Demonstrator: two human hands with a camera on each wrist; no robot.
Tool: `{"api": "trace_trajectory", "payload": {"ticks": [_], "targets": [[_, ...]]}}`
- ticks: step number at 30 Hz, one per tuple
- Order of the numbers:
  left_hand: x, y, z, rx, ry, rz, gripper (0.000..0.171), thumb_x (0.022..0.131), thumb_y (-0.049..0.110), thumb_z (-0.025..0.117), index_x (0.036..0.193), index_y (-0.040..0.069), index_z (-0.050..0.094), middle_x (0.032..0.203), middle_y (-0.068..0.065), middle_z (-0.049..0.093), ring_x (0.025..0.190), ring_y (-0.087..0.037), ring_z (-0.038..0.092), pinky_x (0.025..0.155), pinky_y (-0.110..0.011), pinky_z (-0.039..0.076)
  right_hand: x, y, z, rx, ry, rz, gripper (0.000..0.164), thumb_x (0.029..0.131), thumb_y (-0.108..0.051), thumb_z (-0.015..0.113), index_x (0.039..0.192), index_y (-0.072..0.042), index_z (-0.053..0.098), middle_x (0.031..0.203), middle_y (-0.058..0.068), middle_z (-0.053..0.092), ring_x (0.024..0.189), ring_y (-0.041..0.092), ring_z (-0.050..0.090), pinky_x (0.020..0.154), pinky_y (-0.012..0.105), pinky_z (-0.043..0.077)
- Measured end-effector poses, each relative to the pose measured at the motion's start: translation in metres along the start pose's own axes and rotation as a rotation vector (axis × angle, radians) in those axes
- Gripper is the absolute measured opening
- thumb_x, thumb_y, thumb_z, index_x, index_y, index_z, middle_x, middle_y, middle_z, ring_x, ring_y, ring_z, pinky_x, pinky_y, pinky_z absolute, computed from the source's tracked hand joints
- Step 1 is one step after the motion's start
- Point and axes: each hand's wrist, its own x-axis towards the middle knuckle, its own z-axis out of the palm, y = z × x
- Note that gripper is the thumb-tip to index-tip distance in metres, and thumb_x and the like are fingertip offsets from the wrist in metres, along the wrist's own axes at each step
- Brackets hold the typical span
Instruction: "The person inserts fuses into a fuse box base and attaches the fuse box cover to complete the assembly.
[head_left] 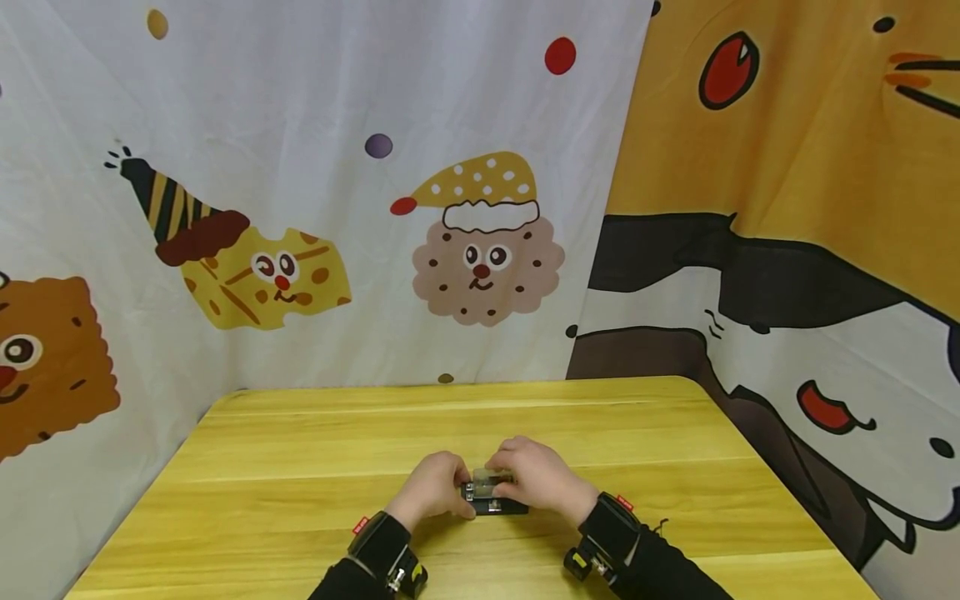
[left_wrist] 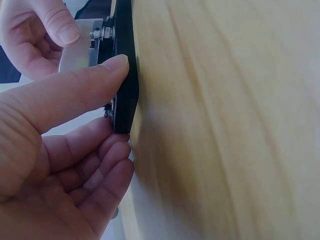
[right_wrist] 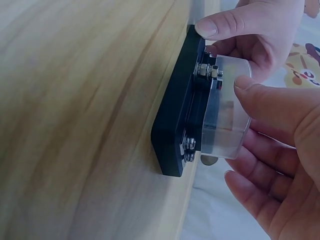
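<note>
A black fuse holder base (head_left: 510,507) with metal bolts and nuts near its ends sits on the table in the middle of the head view. Over it is a clear plastic cover (right_wrist: 227,132), seen side-on in the right wrist view. My left hand (head_left: 433,488) pinches the left end of the base, its thumb on the front edge and its fingers at the end. With thumb and fingers, my right hand (head_left: 542,475) grips the clear cover from both sides. Part of the cover is hidden behind the right hand in the head view.
A wooden table (head_left: 315,442) with yellow grain lies under both hands. Behind it hangs a white curtain (head_left: 300,108) printed with cartoon food, and a cartoon cloth (head_left: 675,167) hangs at the right. Black camera straps circle both wrists.
</note>
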Motion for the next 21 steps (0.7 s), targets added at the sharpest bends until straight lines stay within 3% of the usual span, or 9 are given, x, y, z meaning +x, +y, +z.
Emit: {"api": "trace_trajectory", "payload": {"ticks": [21], "targets": [[0.0017, -0.0006, 0.0002, -0.011, -0.012, -0.021, 0.037, 0.059, 0.014, 0.094, 0.084, 0.007, 0.069, 0.075, 0.001, 0.057, 0.065, -0.013, 0.047, 0.062, -0.03, 0.042, 0.0007, -0.0011, 0.0046, -0.023, 0.015, 0.002, 0.025, 0.081, -0.028, 0.083, 0.102, -0.015, 0.075, 0.089, -0.005, 0.061, 0.08, 0.011, 0.055, 0.07, 0.025, 0.048]]}}
